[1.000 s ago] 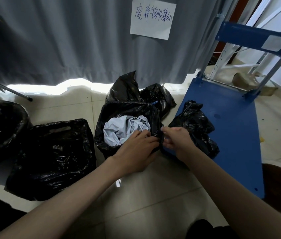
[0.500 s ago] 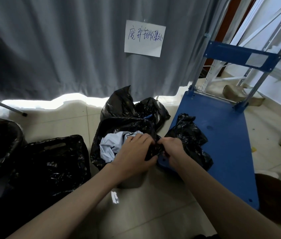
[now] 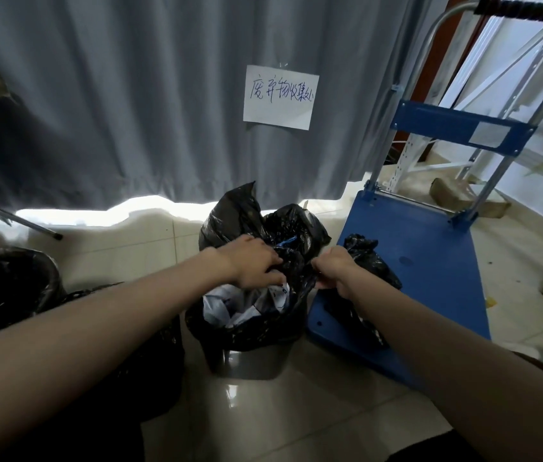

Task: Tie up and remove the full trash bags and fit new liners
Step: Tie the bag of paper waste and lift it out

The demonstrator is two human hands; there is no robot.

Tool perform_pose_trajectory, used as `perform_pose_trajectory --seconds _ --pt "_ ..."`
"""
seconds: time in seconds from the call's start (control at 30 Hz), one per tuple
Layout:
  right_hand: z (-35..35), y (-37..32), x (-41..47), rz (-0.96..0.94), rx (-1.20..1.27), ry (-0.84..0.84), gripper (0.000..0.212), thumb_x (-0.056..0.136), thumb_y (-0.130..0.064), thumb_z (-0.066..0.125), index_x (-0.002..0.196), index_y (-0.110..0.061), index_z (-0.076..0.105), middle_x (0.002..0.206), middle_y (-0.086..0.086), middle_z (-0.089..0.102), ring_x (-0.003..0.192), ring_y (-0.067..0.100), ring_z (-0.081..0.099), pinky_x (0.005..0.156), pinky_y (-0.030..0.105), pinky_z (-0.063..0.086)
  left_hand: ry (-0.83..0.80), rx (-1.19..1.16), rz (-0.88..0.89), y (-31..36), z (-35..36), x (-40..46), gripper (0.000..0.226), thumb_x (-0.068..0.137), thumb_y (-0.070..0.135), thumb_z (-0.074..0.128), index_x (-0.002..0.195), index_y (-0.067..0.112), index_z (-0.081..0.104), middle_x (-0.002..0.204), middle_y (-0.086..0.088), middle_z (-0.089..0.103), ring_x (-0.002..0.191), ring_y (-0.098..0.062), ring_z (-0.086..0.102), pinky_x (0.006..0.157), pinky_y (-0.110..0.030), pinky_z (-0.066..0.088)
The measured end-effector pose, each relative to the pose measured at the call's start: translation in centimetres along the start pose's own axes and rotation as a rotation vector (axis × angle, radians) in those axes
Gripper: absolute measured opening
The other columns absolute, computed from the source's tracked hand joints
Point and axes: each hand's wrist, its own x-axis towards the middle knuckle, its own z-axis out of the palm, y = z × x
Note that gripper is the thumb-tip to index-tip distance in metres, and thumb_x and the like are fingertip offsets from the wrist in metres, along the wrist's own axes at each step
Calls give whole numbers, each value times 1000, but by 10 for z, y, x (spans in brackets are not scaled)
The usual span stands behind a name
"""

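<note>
I observe a grey bin (image 3: 250, 363) on the tiled floor, just left of the blue trolley (image 3: 430, 261), lined with a full black trash bag (image 3: 247, 331) holding crumpled white paper (image 3: 227, 303). The left hand (image 3: 253, 261) lies over the bag's mouth, fingers curled into the black plastic at the far rim. The right hand (image 3: 336, 270) pinches the rim's right edge in a tight fist. A second black bag (image 3: 368, 261) sits on the trolley deck, behind the right hand. A handwritten notice (image 3: 280, 96) hangs on the grey curtain (image 3: 130, 95).
</note>
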Motion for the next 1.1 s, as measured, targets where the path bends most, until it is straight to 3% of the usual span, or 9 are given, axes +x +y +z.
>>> perform_pose_trajectory --seconds 0.1,0.23,0.4,0.53,0.7,0.8,0.87,0.93,1.1 --pt "1 -16 1 -33 -188 -73 29 81 -2 60 64 -12 39 64 9 42 59 27 51 55 31 47 -9 88 -85 -27 -13 -8 51 95 52 40 135 23 53 133 -3 57 123 -25 51 108 -41 32" --pt "11 -20 10 -5 -248 -62 14 84 -1 59 72 -3 52 73 15 56 60 35 62 52 36 52 21 48 -295 -58 -2 -23 34 90 38 49 118 22 62 119 -4 63 113 -25 58 93 -39 39" --pt "31 -9 29 -8 -272 20 7 93 -5 53 89 -1 58 111 24 64 86 31 61 65 33 49 -85 -99 -404 -73 32 -35 49 94 37 50 141 23 45 142 -5 47 128 -26 48 101 -42 37" --pt "36 -5 39 10 -343 137 15 97 -10 51 106 0 59 119 19 62 104 34 60 69 28 42 -165 -165 -421 -74 38 -29 68 94 46 52 150 15 29 153 -3 32 137 -26 39 107 -43 38" --pt "38 -13 45 19 -145 346 29 97 -10 48 119 6 60 125 21 61 116 37 57 88 35 48 -246 -209 -440 -67 49 -22 71 95 44 48 151 9 23 157 -7 25 138 -28 38 109 -44 37" --pt "45 -24 39 -166 42 400 23 92 -4 48 98 -14 68 110 10 67 97 28 62 76 28 49 -245 -223 -440 -68 54 -18 68 95 44 48 150 10 27 155 -7 29 138 -28 39 109 -44 37" --pt "47 -29 34 -255 141 372 22 89 -3 52 87 -20 66 91 2 67 76 18 58 60 23 43 -245 -231 -439 -69 53 -17 67 94 45 50 148 11 31 154 -6 32 137 -28 40 109 -43 38" --pt "47 -29 30 -337 103 287 19 87 -9 54 77 -22 64 74 -4 61 67 12 52 57 23 40 -220 -240 -442 -71 49 -16 61 92 43 53 143 12 40 146 -8 40 130 -29 46 105 -43 42" --pt "45 -14 29 -318 -349 -186 26 81 -13 62 65 -16 43 60 3 38 56 16 40 60 29 33 -1 -199 -419 -70 42 -15 47 89 35 58 127 11 47 129 -9 49 118 -30 53 89 -40 44"
